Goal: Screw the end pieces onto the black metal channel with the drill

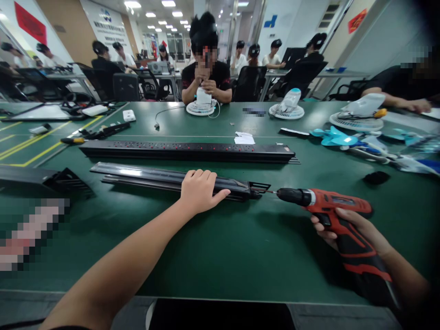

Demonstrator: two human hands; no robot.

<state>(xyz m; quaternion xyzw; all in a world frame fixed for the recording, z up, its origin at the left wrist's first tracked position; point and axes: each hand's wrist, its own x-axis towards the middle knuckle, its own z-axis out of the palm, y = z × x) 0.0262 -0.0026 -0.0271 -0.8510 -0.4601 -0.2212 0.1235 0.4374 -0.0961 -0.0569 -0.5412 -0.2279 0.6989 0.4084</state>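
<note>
A long black housing with a glossy top lies across the green table in front of me. My left hand is closed over it near its right end, fingers curled over the far side and thumb along the near side. My right hand grips a red and black cordless drill by its handle. The drill's thin bit points left, its tip at the bar's open right end bracket; whether it touches a screw I cannot make out.
Behind lies another black bar with a row of red dots. At left are a dark housing and a yellow-handled tool. Blue fan blades and a white fan stand right. A person sits opposite, handling another fan.
</note>
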